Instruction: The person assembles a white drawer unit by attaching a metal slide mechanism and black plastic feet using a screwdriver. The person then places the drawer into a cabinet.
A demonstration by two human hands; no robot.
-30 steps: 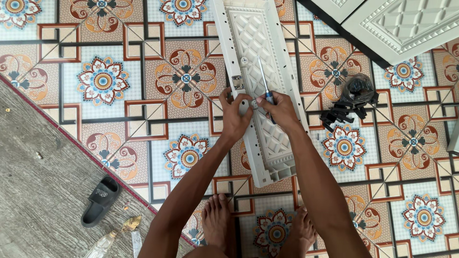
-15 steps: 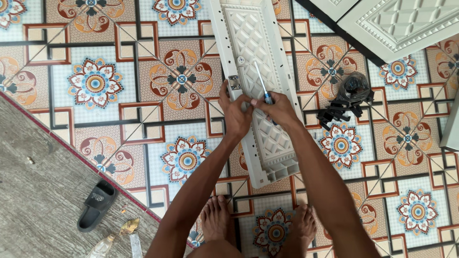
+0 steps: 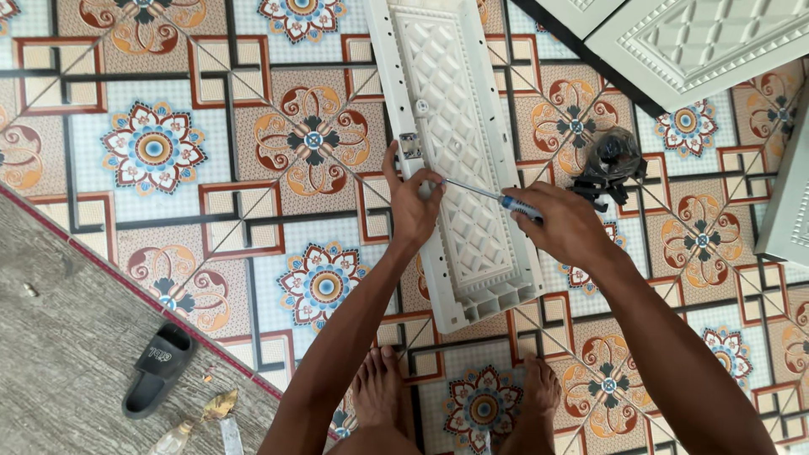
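Note:
A long white plastic panel [image 3: 455, 109] with a lattice pattern lies on the patterned tile floor. My right hand [image 3: 560, 223] grips a screwdriver [image 3: 493, 196] with a blue handle, its shaft lying nearly flat and pointing left across the panel. My left hand [image 3: 411, 202] rests on the panel's left edge, fingers pinched around the screwdriver tip. A small metal hinge [image 3: 410, 145] sits on that edge just above my left hand. My bare feet stand below the panel's near end.
A black bag of small parts [image 3: 611, 160] lies right of the panel. More white embossed panels [image 3: 691, 42] lie at the top right and another [image 3: 788, 211] at the right edge. A black sandal [image 3: 158, 369] and scraps sit on the grey concrete strip at lower left.
The screwdriver has tipped from near upright to almost flat. My right hand moved right, away from the left hand, which stays at the panel's left edge. The view shifted slightly.

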